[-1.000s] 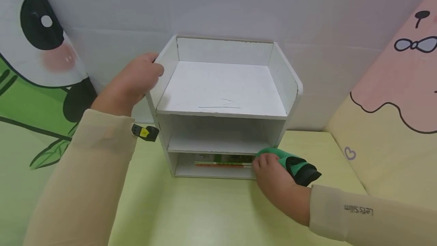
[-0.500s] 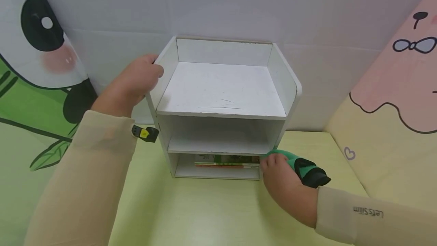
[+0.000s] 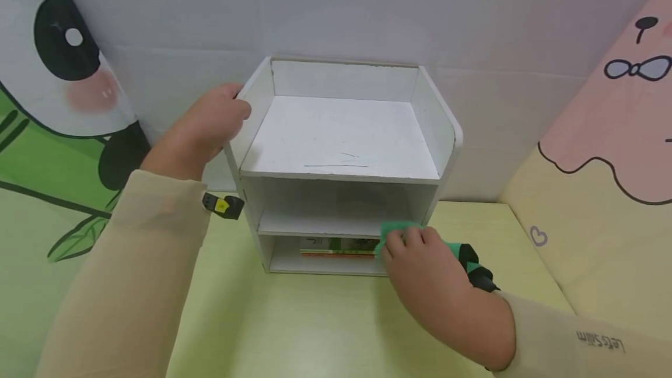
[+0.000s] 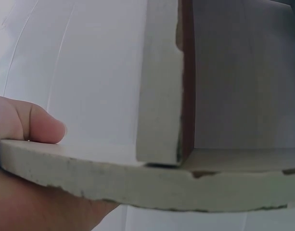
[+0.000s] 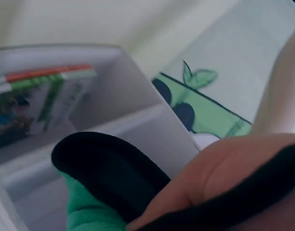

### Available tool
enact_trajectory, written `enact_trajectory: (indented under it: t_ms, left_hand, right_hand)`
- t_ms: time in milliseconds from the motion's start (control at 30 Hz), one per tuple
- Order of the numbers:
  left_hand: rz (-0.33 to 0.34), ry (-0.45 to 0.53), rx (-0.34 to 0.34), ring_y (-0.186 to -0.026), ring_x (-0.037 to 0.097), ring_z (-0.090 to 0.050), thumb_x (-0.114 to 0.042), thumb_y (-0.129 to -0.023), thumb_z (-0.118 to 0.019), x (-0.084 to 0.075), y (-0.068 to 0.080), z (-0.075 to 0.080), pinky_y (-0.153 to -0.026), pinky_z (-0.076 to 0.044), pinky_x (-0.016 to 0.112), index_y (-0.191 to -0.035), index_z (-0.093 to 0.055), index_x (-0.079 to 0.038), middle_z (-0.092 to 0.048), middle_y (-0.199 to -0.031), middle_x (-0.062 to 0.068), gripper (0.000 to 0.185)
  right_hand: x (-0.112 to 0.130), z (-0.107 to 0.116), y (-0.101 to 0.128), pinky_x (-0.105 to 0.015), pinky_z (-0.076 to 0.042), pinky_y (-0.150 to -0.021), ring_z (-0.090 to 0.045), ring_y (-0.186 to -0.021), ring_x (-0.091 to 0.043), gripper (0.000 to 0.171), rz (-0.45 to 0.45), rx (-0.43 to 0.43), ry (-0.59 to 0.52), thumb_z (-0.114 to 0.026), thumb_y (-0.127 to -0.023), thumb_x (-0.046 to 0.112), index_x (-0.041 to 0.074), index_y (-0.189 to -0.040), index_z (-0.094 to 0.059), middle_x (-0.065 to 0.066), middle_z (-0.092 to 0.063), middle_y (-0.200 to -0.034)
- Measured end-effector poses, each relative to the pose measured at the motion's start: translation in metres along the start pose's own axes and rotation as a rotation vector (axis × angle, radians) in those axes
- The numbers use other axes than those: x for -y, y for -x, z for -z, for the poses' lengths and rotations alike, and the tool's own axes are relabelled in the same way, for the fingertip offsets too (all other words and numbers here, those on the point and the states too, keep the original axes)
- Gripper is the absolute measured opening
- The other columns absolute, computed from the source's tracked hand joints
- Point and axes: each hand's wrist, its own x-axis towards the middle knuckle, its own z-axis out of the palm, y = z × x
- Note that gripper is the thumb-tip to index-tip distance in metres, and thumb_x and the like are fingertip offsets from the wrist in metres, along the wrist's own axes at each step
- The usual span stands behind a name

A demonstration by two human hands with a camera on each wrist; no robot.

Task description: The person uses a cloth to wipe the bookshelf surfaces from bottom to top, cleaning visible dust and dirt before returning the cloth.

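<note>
1. Head: left hand [image 3: 215, 118] grips the shelf [image 3: 341, 133]; right hand [image 3: 422, 267] holds the cloth [image 3: 394, 228] at the shelf's lower right.
2. Left wrist: side panel [image 4: 109, 180] looks stiff, good to grip.
3. Right wrist: cloth seems soft, light, best held bunched.

Mid-frame, the white boxy shelf unit [image 3: 336, 133] leaves hand room in its upper two levels. At lower right, the bare right hand [image 3: 427, 270] and green-and-black cloth [image 3: 394, 228] obstruct the bottom level, near flat green-and-orange books [image 3: 336, 247].
</note>
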Motion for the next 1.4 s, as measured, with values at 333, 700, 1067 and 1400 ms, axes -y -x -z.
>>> enact_trajectory:
  t_ms: [333, 700, 1067, 1400]
  left_hand:
    - [0.016, -0.002, 0.011, -0.139, 0.036, -0.034, -0.022, -0.108, -0.030, 0.009, -0.004, -0.005, -0.114, -0.032, 0.061, -0.167, -0.014, -0.012, -0.028, -0.165, 0.013, 0.062]
    - [0.014, 0.025, 0.010, -0.139, 0.037, -0.035, -0.021, -0.107, -0.030, 0.013, -0.006, -0.008, -0.114, -0.032, 0.061, -0.167, -0.015, -0.013, -0.028, -0.165, 0.013, 0.062]
    - [0.016, -0.020, 0.009, -0.143, 0.037, -0.030, -0.025, -0.108, -0.031, 0.010, -0.004, -0.007, -0.115, -0.028, 0.064, -0.167, -0.014, -0.017, -0.023, -0.168, 0.009, 0.062]
    - [0.001, -0.024, 0.003, -0.144, 0.036, -0.028, -0.025, -0.108, -0.028, 0.003, 0.000, 0.002, -0.115, -0.029, 0.063, -0.168, -0.010, -0.018, -0.020, -0.169, 0.007, 0.062]
  right_hand:
    - [-0.004, -0.011, -0.036, -0.029, -0.039, -0.059, -0.043, -0.066, -0.020, 0.033, -0.179, -0.183, -0.062, -0.081, -0.081, 0.022, 0.005, -0.100, -0.061, -0.005, -0.046, -0.080]
    - [0.020, -0.048, -0.094, -0.040, -0.053, -0.061, -0.060, -0.075, -0.027, 0.023, -0.341, 0.130, -0.269, -0.073, -0.094, 0.026, 0.005, -0.103, -0.069, -0.012, -0.062, -0.091]
    - [0.009, -0.093, -0.123, -0.047, -0.056, -0.078, -0.058, -0.106, -0.033, 0.038, -0.544, 0.301, -0.456, -0.067, -0.095, 0.025, -0.002, -0.122, -0.060, -0.018, -0.057, -0.116]
    - [0.006, -0.093, -0.128, -0.044, -0.057, -0.062, -0.065, -0.089, -0.033, 0.032, -0.586, 0.167, -0.600, -0.058, -0.098, 0.020, -0.004, -0.118, -0.062, -0.018, -0.059, -0.101]
